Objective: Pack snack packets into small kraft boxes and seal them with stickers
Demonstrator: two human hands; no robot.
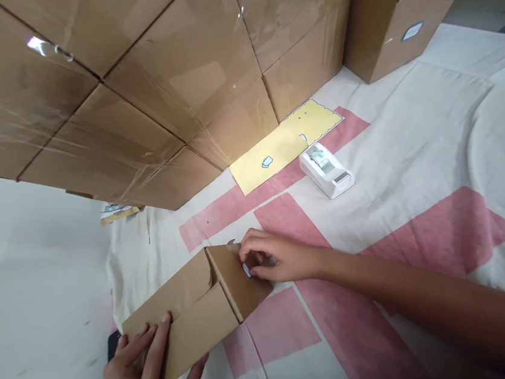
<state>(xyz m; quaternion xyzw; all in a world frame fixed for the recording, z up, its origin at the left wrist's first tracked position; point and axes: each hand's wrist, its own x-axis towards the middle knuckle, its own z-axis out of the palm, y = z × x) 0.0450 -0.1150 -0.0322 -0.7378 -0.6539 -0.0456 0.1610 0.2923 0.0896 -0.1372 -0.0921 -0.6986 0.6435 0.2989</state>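
Observation:
A small brown cardboard box (202, 311) lies on a white and pink cloth (398, 188) on the floor. My left hand (146, 363) grips its near end, fingers spread over the top face and thumb under the edge. At the box's far end my right hand (272, 257) has its fingers curled, pressing a small white-and-blue sticker (246, 270) onto the end face. A yellow backing sheet (284, 147) with a couple of stickers on it lies farther back. Beside the sheet sits a white label printer (326, 169).
A wall of large taped cardboard cartons (125, 59) stands at the left and back, with another carton (389, 29) at the top right. A scrap of yellow sheet (117, 212) pokes out under the cartons. Bare pale floor (19, 272) lies at the left.

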